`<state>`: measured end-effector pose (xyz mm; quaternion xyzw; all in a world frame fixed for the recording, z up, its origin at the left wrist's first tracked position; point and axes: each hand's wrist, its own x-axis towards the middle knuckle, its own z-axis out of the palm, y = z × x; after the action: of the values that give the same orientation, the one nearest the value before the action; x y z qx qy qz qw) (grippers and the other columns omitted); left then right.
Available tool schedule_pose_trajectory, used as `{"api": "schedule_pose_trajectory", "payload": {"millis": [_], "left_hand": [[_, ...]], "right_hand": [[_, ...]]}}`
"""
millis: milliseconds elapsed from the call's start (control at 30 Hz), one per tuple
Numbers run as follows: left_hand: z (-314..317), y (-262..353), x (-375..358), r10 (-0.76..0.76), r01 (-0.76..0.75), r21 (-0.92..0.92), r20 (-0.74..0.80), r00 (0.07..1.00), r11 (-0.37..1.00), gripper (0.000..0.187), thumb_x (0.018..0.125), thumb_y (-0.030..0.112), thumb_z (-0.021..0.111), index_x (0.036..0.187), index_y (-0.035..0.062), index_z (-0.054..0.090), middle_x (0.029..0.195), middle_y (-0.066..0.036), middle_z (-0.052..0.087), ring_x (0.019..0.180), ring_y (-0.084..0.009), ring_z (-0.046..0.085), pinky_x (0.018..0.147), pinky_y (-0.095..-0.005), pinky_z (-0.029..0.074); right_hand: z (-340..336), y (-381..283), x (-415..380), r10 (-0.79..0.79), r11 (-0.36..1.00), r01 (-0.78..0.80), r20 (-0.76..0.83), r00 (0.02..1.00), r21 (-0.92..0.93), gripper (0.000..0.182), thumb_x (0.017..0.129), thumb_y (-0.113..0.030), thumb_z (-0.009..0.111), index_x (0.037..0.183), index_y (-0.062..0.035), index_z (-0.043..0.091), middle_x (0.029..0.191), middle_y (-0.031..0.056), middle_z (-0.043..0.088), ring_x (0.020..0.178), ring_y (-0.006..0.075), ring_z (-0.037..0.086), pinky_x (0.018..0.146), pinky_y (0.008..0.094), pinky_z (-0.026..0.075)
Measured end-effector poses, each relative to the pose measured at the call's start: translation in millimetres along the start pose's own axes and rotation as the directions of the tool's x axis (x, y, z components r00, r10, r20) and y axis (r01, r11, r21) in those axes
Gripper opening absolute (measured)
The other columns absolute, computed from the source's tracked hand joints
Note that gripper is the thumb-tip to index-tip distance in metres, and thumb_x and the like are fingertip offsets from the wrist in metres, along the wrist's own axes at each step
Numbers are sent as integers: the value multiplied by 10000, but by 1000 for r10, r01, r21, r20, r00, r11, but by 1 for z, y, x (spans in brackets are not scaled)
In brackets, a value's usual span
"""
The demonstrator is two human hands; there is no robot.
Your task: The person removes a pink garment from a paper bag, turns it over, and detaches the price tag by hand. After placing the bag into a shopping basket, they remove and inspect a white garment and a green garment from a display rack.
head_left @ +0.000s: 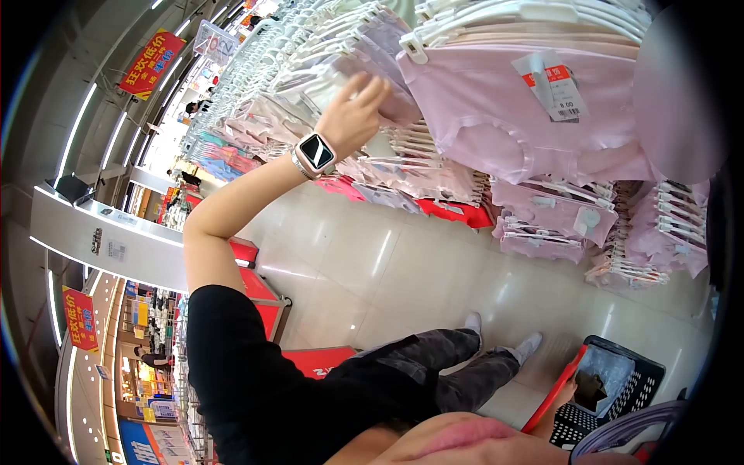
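My left hand, with a watch on its wrist, reaches up to a row of hanging pale garments. Its fingers are curled and slightly blurred against the clothes; whatever they grip is hidden. Just right of it hangs a pale pink garment with a price tag, clipped to a white hanger. Low on the right, my right hand is closed around the red handle of a black shopping basket. A dark item and a clear plastic package lie inside.
More garments hang on a lower rail over the tiled floor. Red display boxes stand by my left side. Red sale signs hang from the ceiling. A person stands in the distance.
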<state>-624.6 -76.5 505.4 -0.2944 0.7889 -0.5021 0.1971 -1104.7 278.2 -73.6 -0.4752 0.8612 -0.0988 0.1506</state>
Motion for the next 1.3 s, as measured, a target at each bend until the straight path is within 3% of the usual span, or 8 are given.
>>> {"api": "schedule_pose_trajectory", "payload": {"millis": [233,433,467,500,533,600,1000,1300], "left_hand": [[18,19,-43,159,-35,-475,222,962,879,147,648,169,561,606,32,529,780,-101,535,832,-255,527,707,-337,436],[21,129,-135,233,87,-965,146,961,246,298,751,297,529,826,9,513,761,-163,570,687,-322,562,621,-413,448],[15,152,-152,460,278,-954,299,836,113,355,747,354,571,874,25,529,882,-155,566,762,-317,558,666,-400,450],[10,186,-170,720,439,-883,414,557,168,409,742,373,582,958,27,548,943,-177,565,855,-296,555,742,-379,444],[14,227,-199,918,408,-907,241,313,99,491,770,409,546,1103,51,510,1041,-182,546,972,-263,522,872,-349,391],[-16,277,-231,980,567,-814,-14,198,-126,486,777,405,536,1106,49,507,1044,-177,545,973,-259,521,873,-345,391],[-52,332,-268,747,736,-158,-18,664,-658,460,815,381,479,1123,40,494,1067,-151,540,974,-232,521,880,-320,389],[-78,377,-290,558,563,600,-221,800,-568,443,844,364,436,1135,33,483,1085,-131,536,975,-211,521,886,-302,388]], "right_hand": [[4,12,-12,-29,998,35,111,993,-53,411,769,-271,493,1030,46,523,912,205,569,812,359,535,703,399,446],[-26,-4,-10,-63,997,72,198,978,-40,360,762,-303,512,893,24,589,799,189,596,723,353,561,663,401,458],[-36,-9,-7,-71,996,82,202,977,-48,360,761,-304,513,890,23,589,797,189,597,722,353,562,663,401,458],[-44,-17,-5,-83,994,96,221,972,-49,360,761,-306,513,886,23,590,795,189,597,722,352,562,662,401,458],[-53,-22,-2,-90,993,107,233,968,-58,360,760,-307,514,882,23,590,794,189,597,722,352,563,662,401,458],[-69,-36,6,-105,989,128,261,960,-72,360,759,-310,515,875,23,591,790,189,598,721,350,564,661,400,459],[-161,-106,27,-110,949,237,488,866,-207,362,753,-326,522,830,20,597,770,187,600,718,344,570,654,399,459],[-193,-115,6,-68,928,286,648,759,-238,367,749,-338,527,796,19,602,755,186,602,715,339,574,650,398,460]]}}
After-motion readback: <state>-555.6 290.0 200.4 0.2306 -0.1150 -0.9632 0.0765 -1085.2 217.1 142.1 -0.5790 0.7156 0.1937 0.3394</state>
